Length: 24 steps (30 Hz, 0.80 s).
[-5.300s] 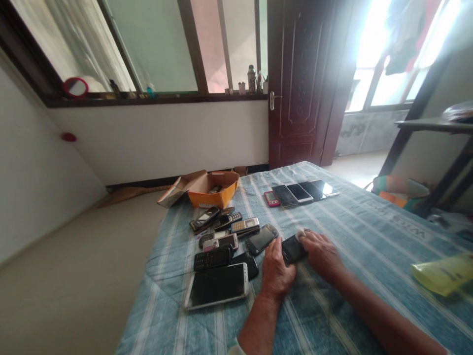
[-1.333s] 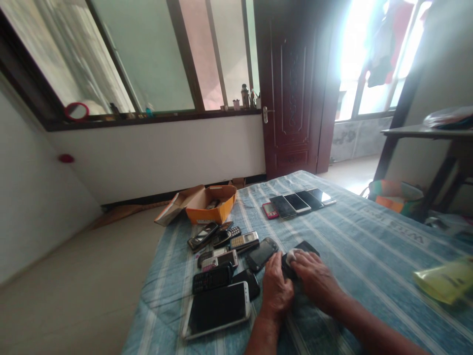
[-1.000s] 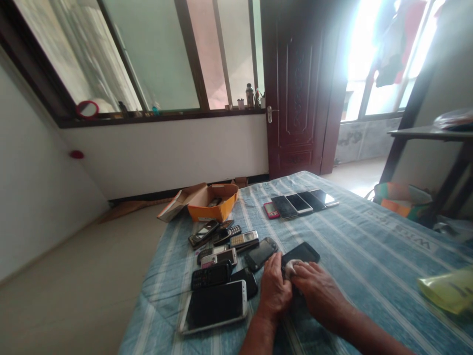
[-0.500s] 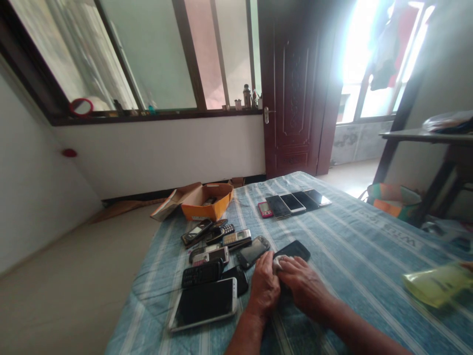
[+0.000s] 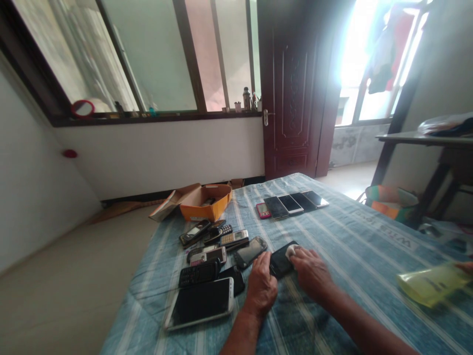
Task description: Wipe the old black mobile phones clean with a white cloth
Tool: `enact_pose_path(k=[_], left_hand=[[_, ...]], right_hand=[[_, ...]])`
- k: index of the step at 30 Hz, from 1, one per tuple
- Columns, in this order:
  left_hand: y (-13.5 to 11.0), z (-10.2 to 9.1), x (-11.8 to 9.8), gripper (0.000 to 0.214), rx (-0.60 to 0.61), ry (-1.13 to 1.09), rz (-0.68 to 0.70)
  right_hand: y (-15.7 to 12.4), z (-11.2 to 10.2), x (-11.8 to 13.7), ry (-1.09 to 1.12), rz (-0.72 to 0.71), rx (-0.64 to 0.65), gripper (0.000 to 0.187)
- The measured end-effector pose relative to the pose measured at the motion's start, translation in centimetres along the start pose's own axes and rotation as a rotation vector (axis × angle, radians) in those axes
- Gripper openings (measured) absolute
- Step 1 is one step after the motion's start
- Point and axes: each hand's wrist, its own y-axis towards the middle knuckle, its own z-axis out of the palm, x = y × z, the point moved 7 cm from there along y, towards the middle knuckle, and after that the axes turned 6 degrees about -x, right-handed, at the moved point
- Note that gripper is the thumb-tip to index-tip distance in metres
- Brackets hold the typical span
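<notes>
A black smartphone (image 5: 280,260) lies flat on the blue striped cloth (image 5: 347,246). My left hand (image 5: 261,286) presses on its near left edge, fingers curled down. My right hand (image 5: 312,271) is closed on a small white wipe (image 5: 290,250) and holds it against the phone's far end. Just left of my hands lies a cluster of several old phones (image 5: 212,246), with a large white-framed smartphone (image 5: 201,306) nearest me.
A row of several smartphones (image 5: 291,204) lies at the far side of the cloth. An open orange cardboard box (image 5: 205,202) sits at the far left corner. A yellow-green packet (image 5: 430,286) lies at the right. A dark table (image 5: 424,143) stands beyond.
My right hand has slid the wipe from the phone's near end to its far end. The head camera has shifted slightly.
</notes>
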Motion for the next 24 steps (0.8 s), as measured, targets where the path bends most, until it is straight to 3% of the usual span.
enact_pose_path(k=[5,8,11,18,21,24], left_hand=[[0.0,-0.1,0.0,0.069,0.022,-0.017,-0.018],[0.0,-0.3,0.0,0.067,0.000,-0.056,-0.023],[0.0,-0.2,0.0,0.069,0.011,-0.037,-0.011],[0.0,0.1,0.0,0.069,0.007,0.047,0.013],[0.1,0.1,0.0,0.069,-0.009,0.054,0.016],[0.2,-0.1,0.0,0.067,-0.020,0.024,0.010]], right_hand=[[-1.0,0.3,3.9,0.177,-0.203,0.016,0.027],[-1.2,0.5,4.8,0.218,-0.240,0.042,0.027],[-1.1,0.4,4.1,0.209,-0.203,0.062,0.030],[-0.1,0.0,0.1,0.020,0.031,0.054,0.033],[0.2,0.1,0.5,0.031,-0.001,0.032,0.031],[0.5,0.6,2.5,0.100,-0.125,0.024,0.029]])
